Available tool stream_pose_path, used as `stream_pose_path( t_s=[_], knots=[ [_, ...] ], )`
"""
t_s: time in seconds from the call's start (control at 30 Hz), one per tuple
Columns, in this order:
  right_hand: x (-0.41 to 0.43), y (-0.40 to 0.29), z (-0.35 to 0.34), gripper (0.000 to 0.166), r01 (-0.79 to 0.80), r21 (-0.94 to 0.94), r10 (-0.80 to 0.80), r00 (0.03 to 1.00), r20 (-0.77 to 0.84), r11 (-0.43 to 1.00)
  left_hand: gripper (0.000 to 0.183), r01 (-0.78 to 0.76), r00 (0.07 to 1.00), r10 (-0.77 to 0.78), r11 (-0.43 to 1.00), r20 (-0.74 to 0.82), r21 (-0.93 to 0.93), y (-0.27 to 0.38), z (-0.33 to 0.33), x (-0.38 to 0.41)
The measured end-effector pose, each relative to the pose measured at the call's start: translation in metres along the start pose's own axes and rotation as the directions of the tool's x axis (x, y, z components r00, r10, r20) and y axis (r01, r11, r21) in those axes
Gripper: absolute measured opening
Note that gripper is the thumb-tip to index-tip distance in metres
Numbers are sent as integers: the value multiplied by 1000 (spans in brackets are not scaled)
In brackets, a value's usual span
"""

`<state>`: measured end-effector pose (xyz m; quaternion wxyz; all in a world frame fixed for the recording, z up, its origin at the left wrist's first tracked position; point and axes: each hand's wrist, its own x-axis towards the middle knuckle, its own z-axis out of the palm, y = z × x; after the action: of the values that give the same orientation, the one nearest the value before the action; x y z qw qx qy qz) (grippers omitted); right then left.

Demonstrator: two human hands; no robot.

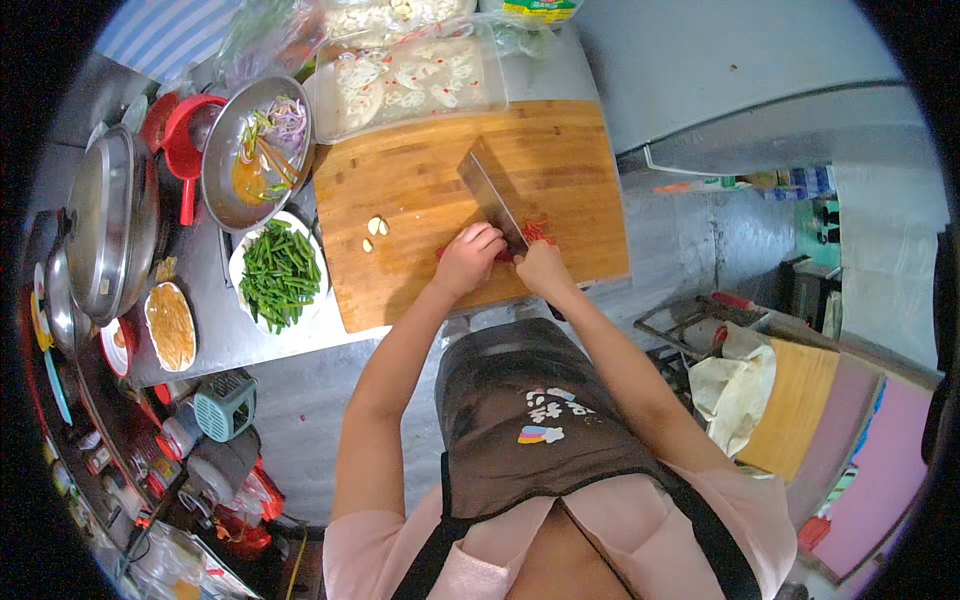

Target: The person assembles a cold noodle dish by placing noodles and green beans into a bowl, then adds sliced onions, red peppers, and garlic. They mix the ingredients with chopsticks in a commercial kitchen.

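Note:
My right hand [541, 268] grips a Chinese cleaver [491, 193], its broad blade standing over the wooden cutting board [390, 169]. Close to the blade's left side, my left hand [471, 259] presses down on a red vegetable, probably a chili pepper [504, 256], mostly hidden under the fingers. Finely cut red pieces [535, 229] lie just right of the blade. Several garlic cloves [377, 226] rest on the left part of the board.
Left of the board are a white plate of cut green vegetables [279, 274] and a metal bowl [217, 180] with sliced onion and chopsticks. A plastic container of lotus root slices [409, 79] borders the board's far edge. A large grey appliance or cabinet [720, 60] stands at right.

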<state>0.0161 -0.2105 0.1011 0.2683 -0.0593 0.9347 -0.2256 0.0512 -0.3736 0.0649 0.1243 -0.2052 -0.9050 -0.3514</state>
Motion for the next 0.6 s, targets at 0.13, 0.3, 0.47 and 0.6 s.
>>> stream_pose_path(
  t_s=[0.13, 0.3, 0.47, 0.6],
  knots=[
    [4, 5, -5, 28, 2, 54, 0, 1000, -27, 999, 25, -15, 999, 12, 998, 49, 68, 11, -11, 0],
    [-10, 7, -58, 26, 43, 144, -46, 999, 17, 989, 21, 63, 996, -71, 985, 48, 161, -10, -43, -23],
    [-39, 30, -73, 28, 187, -27, -189, 976, -112, 982, 11, 149, 963, -110, 978, -245, 145, 20, -88, 2],
    [-63, 53, -44, 36, 318, -137, -345, 893, -289, 938, 15, 115, 988, -109, 992, -111, 47, 90, -102, 31]
  ],
)
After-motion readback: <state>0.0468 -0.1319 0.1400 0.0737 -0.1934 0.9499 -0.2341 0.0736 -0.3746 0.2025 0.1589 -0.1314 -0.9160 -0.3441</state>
